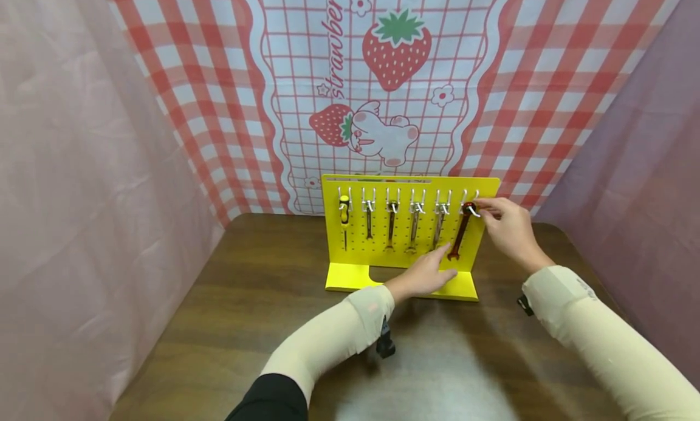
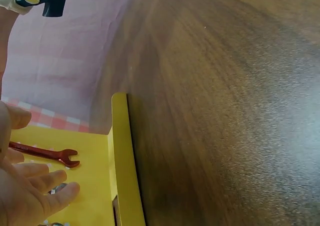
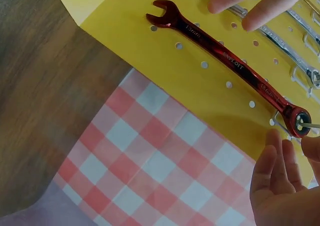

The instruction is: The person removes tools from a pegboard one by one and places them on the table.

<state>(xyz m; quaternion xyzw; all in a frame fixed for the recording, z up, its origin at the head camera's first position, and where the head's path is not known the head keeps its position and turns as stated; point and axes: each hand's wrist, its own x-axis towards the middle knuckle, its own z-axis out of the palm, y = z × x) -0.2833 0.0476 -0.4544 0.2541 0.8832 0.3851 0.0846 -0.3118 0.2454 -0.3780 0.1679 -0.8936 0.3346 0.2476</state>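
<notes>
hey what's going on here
A person's right hand is at the ring end of a red wrench, which hangs on the rightmost hook of a yellow pegboard; whether they touch is unclear. The left hand, holding nothing, is lower down in front of the board. Four silver wrenches and a screwdriver also hang there.

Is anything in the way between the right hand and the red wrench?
Nothing visible: the right hand is right at the upper ring end of the red wrench. The left hand is near the wrench's lower end, not between them.
</notes>
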